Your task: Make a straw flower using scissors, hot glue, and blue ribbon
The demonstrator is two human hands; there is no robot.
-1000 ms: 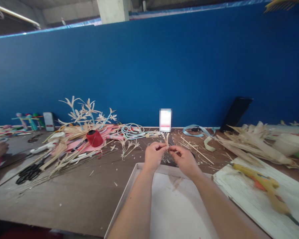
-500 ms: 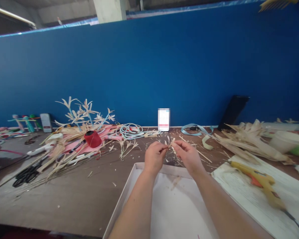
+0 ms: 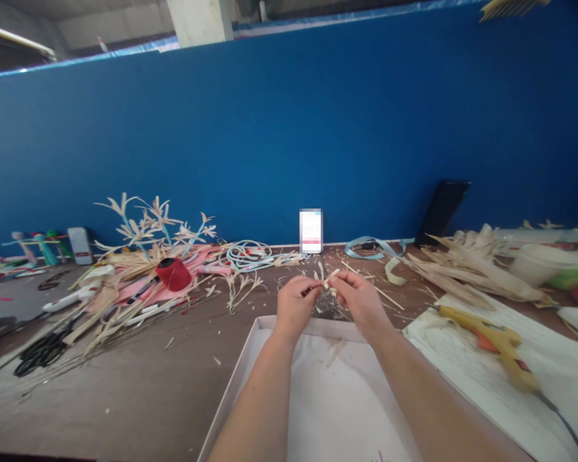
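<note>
My left hand (image 3: 296, 303) and my right hand (image 3: 360, 300) meet above the far edge of a shallow white box (image 3: 264, 324). Both are closed in a fingertip pinch on a small pale corn husk piece (image 3: 332, 278), the left from one side and the right from the other. Its petal-like ends stick out between the fingers; the exact grip points are partly hidden. Just beyond the hands, husk scraps and thin sticks lie scattered on the brown table (image 3: 173, 391).
Left are finished husk flowers (image 3: 161, 218), a red thread spool (image 3: 173, 274), black scissors (image 3: 43, 350) and coiled light-blue cord (image 3: 248, 255). A phone (image 3: 311, 231) stands against the blue partition (image 3: 270, 128). Right are loose corn husks (image 3: 486, 266) and a yellow glue gun (image 3: 505, 346) on papers.
The view has swung slightly right, and another person's hand has left the left edge. Both my hands stay together; the husk piece has turned a little and shows more between my fingers.
</note>
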